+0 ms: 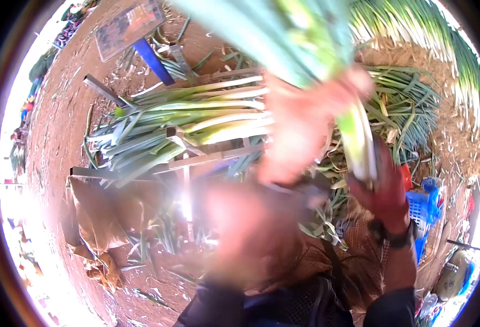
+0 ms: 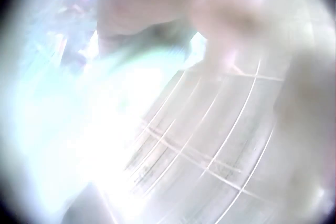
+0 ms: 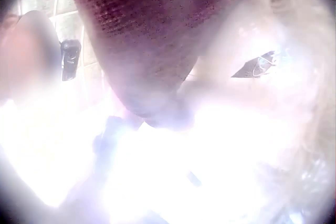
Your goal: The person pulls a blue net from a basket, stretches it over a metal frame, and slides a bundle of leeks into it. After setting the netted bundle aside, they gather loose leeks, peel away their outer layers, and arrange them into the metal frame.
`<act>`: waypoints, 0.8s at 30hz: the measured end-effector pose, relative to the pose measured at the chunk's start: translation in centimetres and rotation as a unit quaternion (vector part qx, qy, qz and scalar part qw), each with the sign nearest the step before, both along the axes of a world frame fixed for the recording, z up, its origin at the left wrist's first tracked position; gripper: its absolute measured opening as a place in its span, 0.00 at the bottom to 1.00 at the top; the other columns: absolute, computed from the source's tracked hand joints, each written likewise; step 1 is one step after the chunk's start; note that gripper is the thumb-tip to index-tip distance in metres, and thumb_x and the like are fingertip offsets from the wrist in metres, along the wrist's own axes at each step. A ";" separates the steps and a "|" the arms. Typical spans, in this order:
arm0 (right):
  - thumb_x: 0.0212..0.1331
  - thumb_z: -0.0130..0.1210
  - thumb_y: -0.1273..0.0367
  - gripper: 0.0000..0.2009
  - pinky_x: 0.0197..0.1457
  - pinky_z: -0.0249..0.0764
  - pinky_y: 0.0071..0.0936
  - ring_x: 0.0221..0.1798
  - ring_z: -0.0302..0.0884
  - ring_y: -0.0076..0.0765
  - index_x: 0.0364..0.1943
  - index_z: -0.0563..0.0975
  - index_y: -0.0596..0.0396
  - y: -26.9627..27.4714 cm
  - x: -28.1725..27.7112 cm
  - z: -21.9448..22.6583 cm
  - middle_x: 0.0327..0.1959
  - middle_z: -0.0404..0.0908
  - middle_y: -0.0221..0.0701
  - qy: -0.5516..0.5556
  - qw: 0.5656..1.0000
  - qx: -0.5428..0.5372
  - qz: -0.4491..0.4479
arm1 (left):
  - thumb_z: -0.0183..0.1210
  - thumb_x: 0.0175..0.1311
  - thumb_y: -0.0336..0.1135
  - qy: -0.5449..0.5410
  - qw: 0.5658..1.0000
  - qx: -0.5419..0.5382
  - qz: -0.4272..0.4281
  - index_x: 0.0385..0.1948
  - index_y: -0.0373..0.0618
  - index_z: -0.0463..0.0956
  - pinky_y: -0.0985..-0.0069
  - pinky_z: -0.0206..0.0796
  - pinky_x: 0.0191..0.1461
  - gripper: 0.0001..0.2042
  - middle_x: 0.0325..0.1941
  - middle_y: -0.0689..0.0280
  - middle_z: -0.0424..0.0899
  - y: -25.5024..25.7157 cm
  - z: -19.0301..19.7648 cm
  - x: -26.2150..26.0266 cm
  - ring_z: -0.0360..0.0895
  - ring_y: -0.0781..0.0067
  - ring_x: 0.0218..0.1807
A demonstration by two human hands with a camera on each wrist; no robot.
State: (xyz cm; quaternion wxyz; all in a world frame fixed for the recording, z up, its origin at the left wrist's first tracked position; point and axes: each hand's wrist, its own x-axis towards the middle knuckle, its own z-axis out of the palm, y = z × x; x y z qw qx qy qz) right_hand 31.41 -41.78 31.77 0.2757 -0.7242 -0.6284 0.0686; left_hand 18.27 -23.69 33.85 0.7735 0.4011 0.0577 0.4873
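Note:
In the head view, my bare left hand [image 1: 311,114] is blurred and grips a leek [image 1: 357,136] around its shaft. Broad green leaves rise from the fist to the top edge of that view, and the white root end points down to the right. My right hand [image 1: 381,188], in a dark red glove, lies at this white end with thumb and fingers spread apart and the end in front of the palm. More leeks [image 1: 229,111] lie side by side on a metal rack left of my left hand. Glare washes out much of both wrist views.
A scale with a flat plate [image 1: 131,30] and blue post stands beyond the rack. Rows of leeks [image 1: 463,71] and a heap of green leaves [image 1: 406,103] lie to the right. A blue crate [image 1: 422,207] stands beside my right arm. A brown sack [image 1: 95,212] is at the lower left.

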 end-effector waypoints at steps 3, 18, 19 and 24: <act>0.55 0.64 0.65 0.35 0.52 0.82 0.45 0.48 0.84 0.56 0.67 0.65 0.60 9.9 1.1 -0.4 0.51 0.82 0.52 -0.056 0.989 0.085 0.110 | 0.63 0.65 0.48 -0.055 0.986 -0.035 0.157 0.51 0.50 0.78 0.58 0.69 0.63 0.18 0.50 0.64 0.82 10.1 2.2 -8.5 0.78 0.62 0.54; 0.57 0.53 0.70 0.29 0.75 0.55 0.52 0.71 0.65 0.50 0.67 0.70 0.43 34.9 -5.9 -21.6 0.65 0.73 0.44 -0.122 0.956 -0.268 0.010 | 0.63 0.68 0.53 0.243 0.880 -0.313 0.263 0.63 0.46 0.69 0.61 0.74 0.66 0.29 0.60 0.61 0.80 22.6 -22.1 -25.5 0.80 0.60 0.58; 0.57 0.53 0.70 0.29 0.75 0.55 0.52 0.71 0.65 0.50 0.67 0.70 0.43 34.7 -6.1 -21.6 0.65 0.73 0.44 -0.118 0.955 -0.273 0.011 | 0.63 0.68 0.53 0.252 0.873 -0.322 0.267 0.63 0.46 0.70 0.61 0.74 0.66 0.28 0.61 0.60 0.79 22.5 -22.3 -25.2 0.80 0.60 0.59; 0.59 0.59 0.65 0.28 0.73 0.56 0.51 0.70 0.67 0.48 0.67 0.72 0.43 35.3 -8.8 -20.3 0.63 0.74 0.40 -0.036 0.989 -0.089 0.116 | 0.61 0.70 0.49 0.235 0.895 -0.305 0.224 0.62 0.47 0.71 0.59 0.76 0.64 0.25 0.61 0.59 0.80 21.9 -20.7 -25.1 0.80 0.60 0.59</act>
